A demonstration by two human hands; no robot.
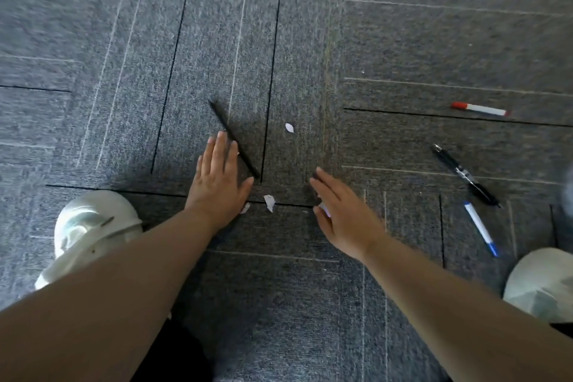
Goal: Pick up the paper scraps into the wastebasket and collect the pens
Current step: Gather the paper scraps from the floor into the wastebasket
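Head view. Grey carpet-tile floor (403, 40), striped with dark and pale lines.

Pens counted: four, all flat on the carpet.
- Thin black stick pen (234, 138) lay on a diagonal at centre.
- Red-capped white marker (479, 109) lay far right, well apart from the hands.
- Black click pen (465, 174) lay below the marker, on a slant.
- White pen with a blue cap (480, 228) lay near the click pen's lower tip, not touching it.

Paper scraps counted: three sure.
- Small white oval scrap (289, 127) lay beyond both hands.
- Torn white scrap (269, 202) lay between the hands.
- Third white scrap (245, 208) was half hidden at the left hand's heel.
- A pale bit (324, 209) showed at the right hand's thumb side; could not tell whether it was held.

Left hand (218, 177) was flat, fingers straight and spread, with nothing in its grasp and its edge against the stick pen. Right hand (344, 214) had straight fingers, angled inward.

White shoes: two, the left shoe (90, 226) and the right shoe (542, 282) near the lower frame corners. Open carpet lay beyond the hands, towards the top.
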